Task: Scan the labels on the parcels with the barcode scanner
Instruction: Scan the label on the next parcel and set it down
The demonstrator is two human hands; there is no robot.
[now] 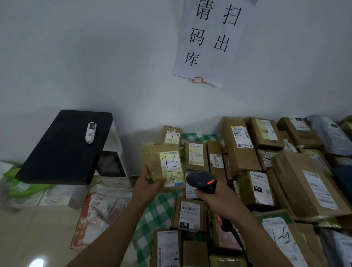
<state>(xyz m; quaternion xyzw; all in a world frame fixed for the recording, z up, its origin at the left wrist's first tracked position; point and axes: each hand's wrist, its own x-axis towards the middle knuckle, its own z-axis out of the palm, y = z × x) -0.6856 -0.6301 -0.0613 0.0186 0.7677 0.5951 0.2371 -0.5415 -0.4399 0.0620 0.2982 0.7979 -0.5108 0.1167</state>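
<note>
Above the checked cloth (158, 212), parcel (162, 164) in left hand (149, 184), scanner (202, 181) in right hand (214, 200).

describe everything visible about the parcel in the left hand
The parcel is a flat packet in yellowish-brown wrap. A white and yellow label with black handwritten marks and a blue lower corner covers its right side. The left hand grips its bottom edge, holding it raised, near upright, label toward the camera, just left of the barcode scanner in the right hand.

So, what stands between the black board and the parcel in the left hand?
In the head view, a white machine with a dark screen stands there, partly under the black board, left of the parcel that the left hand holds.
</note>
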